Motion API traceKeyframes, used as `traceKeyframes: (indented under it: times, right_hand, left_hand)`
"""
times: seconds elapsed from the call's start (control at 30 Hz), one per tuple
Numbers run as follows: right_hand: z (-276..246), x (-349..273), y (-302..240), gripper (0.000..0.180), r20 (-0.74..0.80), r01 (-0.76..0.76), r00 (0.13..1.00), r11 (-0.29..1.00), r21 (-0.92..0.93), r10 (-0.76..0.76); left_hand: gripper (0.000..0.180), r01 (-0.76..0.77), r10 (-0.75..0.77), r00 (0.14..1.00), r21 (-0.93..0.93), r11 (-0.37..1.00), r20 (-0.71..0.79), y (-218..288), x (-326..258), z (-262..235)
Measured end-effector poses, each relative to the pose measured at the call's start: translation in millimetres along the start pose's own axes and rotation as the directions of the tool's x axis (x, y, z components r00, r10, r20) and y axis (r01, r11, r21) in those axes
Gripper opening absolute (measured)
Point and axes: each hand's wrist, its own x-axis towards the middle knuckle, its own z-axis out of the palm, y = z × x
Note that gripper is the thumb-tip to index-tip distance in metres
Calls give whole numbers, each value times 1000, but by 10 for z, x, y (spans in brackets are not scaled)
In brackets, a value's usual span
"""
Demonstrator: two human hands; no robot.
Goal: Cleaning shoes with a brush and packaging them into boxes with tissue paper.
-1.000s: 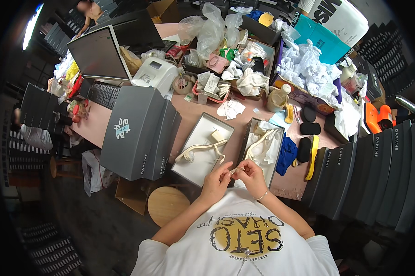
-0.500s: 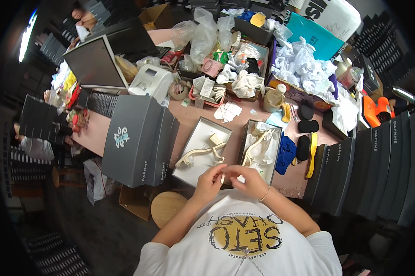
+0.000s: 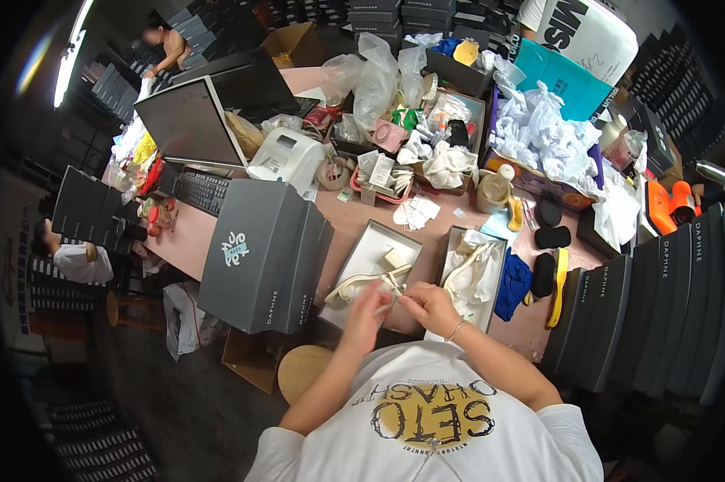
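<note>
A cream strappy sandal [image 3: 342, 289] with a block heel lies in the shallow grey box part [image 3: 372, 241] in front of me. My right hand [image 3: 431, 310] is closed in a pinch on the sandal's strap at the box's near right corner. Close beside it, my left hand [image 3: 366, 312] hovers over the near edge of the box, its fingers smeared by motion. The second cream sandal [image 3: 456, 279] rests with white tissue paper [image 3: 483, 277] in the grey box [image 3: 503, 281] to the right, just beyond my right hand.
Dark shoe boxes stand at left [image 3: 246, 265] and right [image 3: 603, 301]. A blue cloth [image 3: 510, 293], black oval pads [image 3: 543, 273] and a yellow-handled tool [image 3: 559, 285] lie right of the sandal boxes. Behind are a glue bottle [image 3: 495, 189], printer [image 3: 286, 157] and monitor [image 3: 190, 124].
The whole view has shifted, so the scene sits further right and lower. My hands have moved from the box's near edge onto the sandal's strap, and the left has drawn slightly apart.
</note>
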Motion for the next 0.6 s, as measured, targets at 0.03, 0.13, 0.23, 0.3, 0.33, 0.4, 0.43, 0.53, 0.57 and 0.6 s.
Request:
traceKeyframes:
  times: [0.03,0.13,0.23,0.3,0.33,0.4,0.43,0.53,0.57,0.6]
  right_hand:
    - [45,-7,-11,17,-42,6,999,1000,27,-5]
    - [112,-66,-1,18,-68,-18,997,996,84,24]
    - [126,-114,-40,19,-26,-88,996,992,90,90]
    - [122,-141,-62,19,4,-132,991,987,91,132]
    - [120,-148,-66,19,21,-146,989,985,97,145]
    - [106,-182,-34,19,46,-129,991,984,121,125]
    - [105,-201,32,19,54,-98,994,985,139,91]
    - [-4,-302,115,24,51,-101,994,974,204,92]
    - [-80,-335,141,27,46,-116,993,969,219,108]
    - [-125,-367,171,33,9,-269,960,907,323,281]
  left_hand:
    - [30,17,-16,998,29,999,-58,-91,-64,50]
    - [28,-183,182,983,153,971,18,-231,-82,119]
    - [26,-213,213,977,166,963,16,-220,-5,123]
    - [26,-203,198,979,195,960,47,-186,-20,139]
    - [25,-220,213,975,212,952,53,-177,-29,157]
    - [24,-251,241,968,250,935,72,-165,-43,198]
    - [23,-237,218,970,251,938,104,-173,-36,197]
    - [21,-242,189,961,286,927,202,-183,-45,136]
    - [20,-286,217,946,305,908,240,-152,-31,164]
    - [20,-327,242,929,316,891,279,-128,-29,195]
